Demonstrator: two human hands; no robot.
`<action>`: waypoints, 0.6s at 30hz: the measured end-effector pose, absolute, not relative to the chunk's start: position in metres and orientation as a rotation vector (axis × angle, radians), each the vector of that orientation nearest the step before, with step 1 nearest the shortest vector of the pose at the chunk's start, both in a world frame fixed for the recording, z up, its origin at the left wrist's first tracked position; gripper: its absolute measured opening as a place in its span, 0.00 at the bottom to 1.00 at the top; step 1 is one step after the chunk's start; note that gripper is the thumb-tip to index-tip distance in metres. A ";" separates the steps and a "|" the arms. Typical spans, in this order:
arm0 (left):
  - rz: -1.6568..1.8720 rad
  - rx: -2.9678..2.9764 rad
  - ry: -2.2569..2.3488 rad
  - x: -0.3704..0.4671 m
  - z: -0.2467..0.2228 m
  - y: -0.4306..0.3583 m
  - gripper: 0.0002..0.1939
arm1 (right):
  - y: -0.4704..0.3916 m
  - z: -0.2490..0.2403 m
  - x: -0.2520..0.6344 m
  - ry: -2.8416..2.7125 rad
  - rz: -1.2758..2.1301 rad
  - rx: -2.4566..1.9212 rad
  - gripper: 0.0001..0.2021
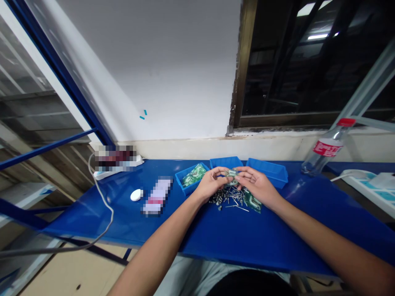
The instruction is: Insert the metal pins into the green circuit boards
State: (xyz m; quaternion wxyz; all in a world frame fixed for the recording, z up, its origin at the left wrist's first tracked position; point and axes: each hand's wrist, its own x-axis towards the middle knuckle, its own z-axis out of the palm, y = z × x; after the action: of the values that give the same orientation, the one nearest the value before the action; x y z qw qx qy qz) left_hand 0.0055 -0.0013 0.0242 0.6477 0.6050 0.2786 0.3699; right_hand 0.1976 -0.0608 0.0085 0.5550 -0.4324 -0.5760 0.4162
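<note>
Between the fingertips of both hands is a small clear plastic bag (232,173) with green print. My left hand (211,183) pinches it from the left, and my right hand (257,184) pinches it from the right. What the bag contains is too small to make out. Beneath the hands lies a loose pile of metal pins and screws or rivets (233,196). Another green-printed plastic bag (253,203) rests on the table under my right hand. Just beyond my left hand, a blue bin (189,190) holds several green-printed bags (194,174).
Two more blue bins, a middle one (226,162) and a right one (271,170), stand by the wall on the blue table (222,242). A plastic bottle (327,148) is at right. Leftward lie a blurred phone-like item (159,195), a white round object (135,195) and a cable (106,201).
</note>
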 end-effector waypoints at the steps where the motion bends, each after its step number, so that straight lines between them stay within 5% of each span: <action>1: 0.847 1.366 0.637 0.006 0.024 -0.001 0.27 | -0.061 0.009 0.197 -1.348 0.988 -1.017 0.22; 13: 0.970 1.447 0.622 0.007 0.019 0.002 0.25 | -0.056 0.002 0.198 -1.248 0.870 -1.063 0.22; 18: 1.027 1.609 0.749 0.009 0.020 -0.006 0.25 | -0.054 -0.002 0.203 -1.291 0.568 -1.160 0.16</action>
State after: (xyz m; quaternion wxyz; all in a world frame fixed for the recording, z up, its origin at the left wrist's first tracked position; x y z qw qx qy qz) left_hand 0.0086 -0.0058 0.0201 0.5189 0.6708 0.3122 0.4282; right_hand 0.2034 -0.0540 -0.0018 0.6113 -0.5027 -0.5595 0.2461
